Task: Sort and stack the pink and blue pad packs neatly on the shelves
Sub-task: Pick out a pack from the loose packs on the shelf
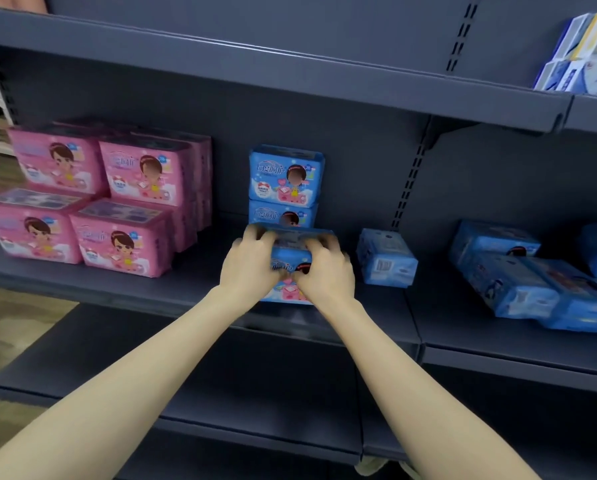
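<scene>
A blue pad pack (291,258) stands on the middle shelf (193,289), held from both sides: my left hand (252,263) grips its left end and my right hand (326,268) grips its right end, fingers curled over the top. Right behind it, two blue packs (286,176) are stacked against the back wall. Several pink packs (99,195) sit stacked two high at the left of the same shelf. A single blue pack (385,258) stands to the right of my hands.
A loose pile of blue packs (539,275) lies on the adjoining shelf section at the right. Blue-and-white boxes (584,53) sit on the upper shelf at the far right. A lower dark shelf (186,393) juts out beneath my arms.
</scene>
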Motion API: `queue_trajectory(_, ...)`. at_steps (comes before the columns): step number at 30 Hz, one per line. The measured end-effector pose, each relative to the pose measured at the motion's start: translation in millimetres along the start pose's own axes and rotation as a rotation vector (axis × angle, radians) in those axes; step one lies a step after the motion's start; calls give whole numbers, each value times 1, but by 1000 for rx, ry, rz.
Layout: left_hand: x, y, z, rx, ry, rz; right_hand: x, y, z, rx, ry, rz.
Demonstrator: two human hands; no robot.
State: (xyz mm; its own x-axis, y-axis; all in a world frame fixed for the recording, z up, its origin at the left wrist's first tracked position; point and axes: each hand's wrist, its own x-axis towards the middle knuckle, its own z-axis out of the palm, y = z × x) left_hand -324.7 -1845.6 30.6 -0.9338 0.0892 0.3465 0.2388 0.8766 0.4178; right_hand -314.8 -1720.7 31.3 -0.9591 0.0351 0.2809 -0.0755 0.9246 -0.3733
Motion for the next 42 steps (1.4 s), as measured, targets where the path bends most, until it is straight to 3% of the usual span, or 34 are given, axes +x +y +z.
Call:
queue_trajectory(21, 61, -56, 17, -111, -45, 113, 51, -23, 38, -36, 18, 123)
queue_trajectory(42, 97, -71, 34, -168, -55, 118, 86, -22, 56, -32, 57, 129)
